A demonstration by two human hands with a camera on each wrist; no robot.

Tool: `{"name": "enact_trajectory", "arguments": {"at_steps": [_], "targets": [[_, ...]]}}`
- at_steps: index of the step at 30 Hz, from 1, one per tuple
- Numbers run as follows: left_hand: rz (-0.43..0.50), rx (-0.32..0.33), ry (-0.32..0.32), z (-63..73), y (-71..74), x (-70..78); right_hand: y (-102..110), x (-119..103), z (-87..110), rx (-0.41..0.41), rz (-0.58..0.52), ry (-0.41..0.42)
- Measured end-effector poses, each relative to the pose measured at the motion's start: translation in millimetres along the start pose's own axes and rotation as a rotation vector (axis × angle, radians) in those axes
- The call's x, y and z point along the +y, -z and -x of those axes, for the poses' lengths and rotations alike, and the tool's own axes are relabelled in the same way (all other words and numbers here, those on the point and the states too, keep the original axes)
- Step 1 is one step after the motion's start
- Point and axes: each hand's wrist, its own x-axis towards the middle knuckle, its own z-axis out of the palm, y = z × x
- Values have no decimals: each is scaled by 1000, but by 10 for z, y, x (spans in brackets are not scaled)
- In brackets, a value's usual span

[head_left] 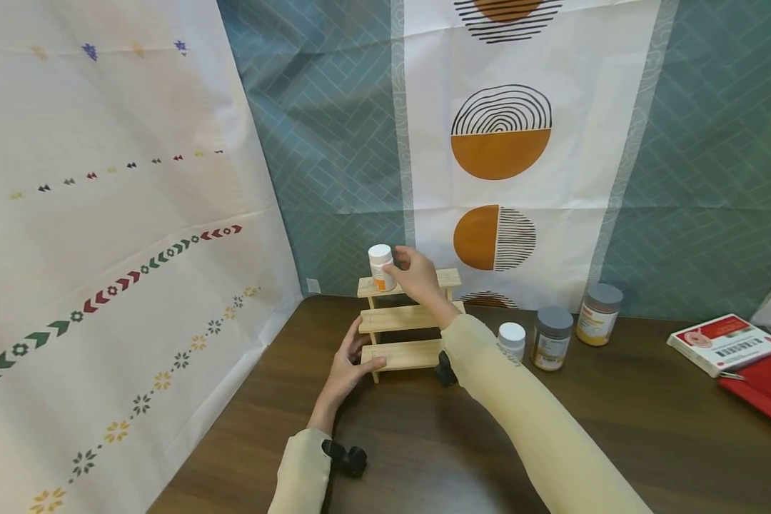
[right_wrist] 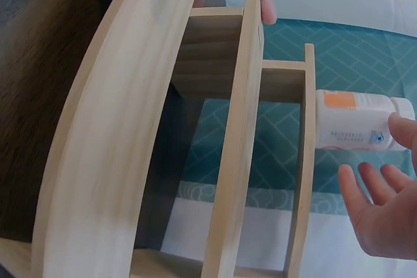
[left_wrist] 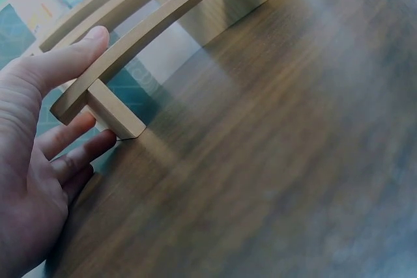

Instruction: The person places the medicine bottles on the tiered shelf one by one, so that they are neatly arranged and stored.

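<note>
A three-tier wooden rack (head_left: 401, 355) stands on the table with its steps facing me. On its top tier, at the left end, sits an upright white pill bottle (head_left: 382, 275) with a white cap and an orange patch on its label. My left hand (head_left: 345, 368) grips the rack's left end, thumb on the lowest step and fingers around the side by the leg (left_wrist: 116, 110). Beside the bottle is my right hand (head_left: 417, 277); one digit reaches the bottle near its cap, while the other fingers (right_wrist: 355, 190) are loosely spread, apart from it.
Right of the rack stand a small white-capped bottle (head_left: 511, 337), partly behind my right sleeve, and two grey-lidded jars (head_left: 552, 339), (head_left: 597, 315). Farther right, a red and white box (head_left: 726, 344) lies by a red flat item (head_left: 764, 389). Patterned cloths (head_left: 321, 143) hang behind and left.
</note>
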Motion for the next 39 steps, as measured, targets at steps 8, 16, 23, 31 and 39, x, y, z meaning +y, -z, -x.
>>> {"name": "enact_trajectory", "arguments": {"at_steps": [8, 16, 23, 31, 39], "targets": [[-21, 12, 16, -1, 41, 5, 99, 98, 119, 6, -67, -6], [10, -5, 9, 18, 84, -16, 267, 174, 313, 37, -151, -19], [3, -4, 5, 14, 60, -21, 463, 280, 528, 48, -218, -1], [12, -18, 0, -1, 10, -15, 719, 288, 832, 81, -197, 45], [13, -17, -14, 1, -15, -5, 1051, 404, 1097, 122, -183, 72]]}}
